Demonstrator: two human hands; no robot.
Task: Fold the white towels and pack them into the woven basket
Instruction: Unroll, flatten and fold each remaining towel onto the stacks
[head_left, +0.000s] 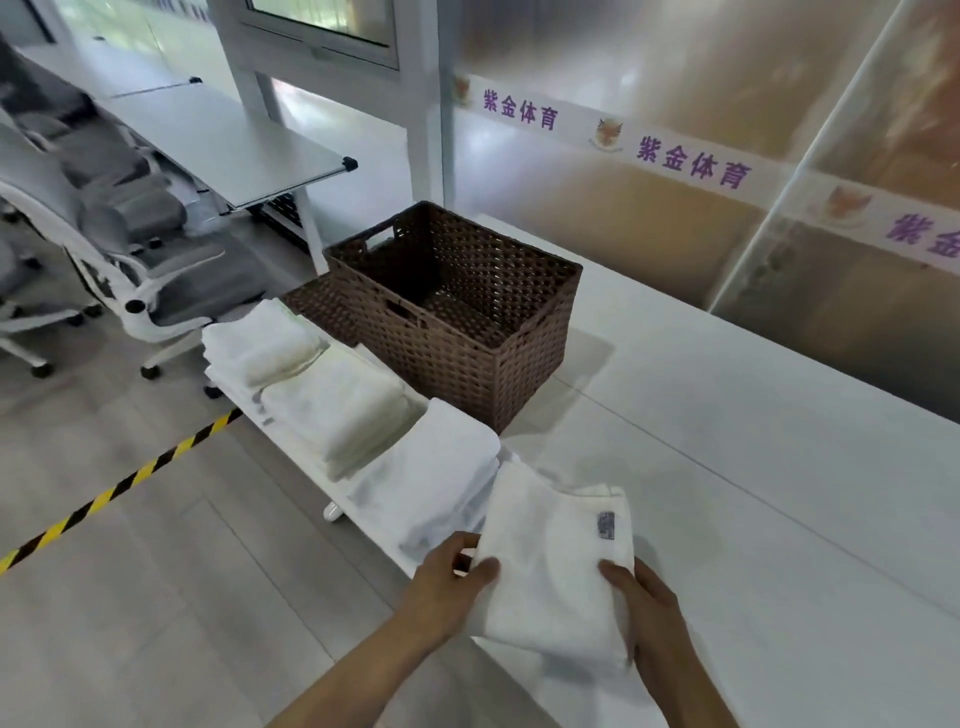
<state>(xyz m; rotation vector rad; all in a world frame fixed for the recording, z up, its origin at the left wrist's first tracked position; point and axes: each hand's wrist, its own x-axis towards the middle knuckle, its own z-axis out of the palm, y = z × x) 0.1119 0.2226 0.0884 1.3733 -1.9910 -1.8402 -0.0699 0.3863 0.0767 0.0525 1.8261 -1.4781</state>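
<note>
A folded white towel (556, 566) with a small grey label lies near the front edge of the white table (727, 441). My left hand (452, 577) grips its left edge, thumb on top. My right hand (649, 608) grips its right edge the same way. The brown woven basket (519, 332) stands further back on the table, with no towels visible inside. Three stacks of folded white towels lie in a row along the table's left edge: a far stack (265, 343), a middle stack (343, 410) and a near stack (431, 478) beside the held towel.
A flat woven lid (317, 312) lies left of the basket. Grey office chairs (104, 234) and a white desk (223, 140) stand to the left. Yellow-black tape (119, 483) crosses the floor. A frosted glass partition (675, 156) runs behind the table.
</note>
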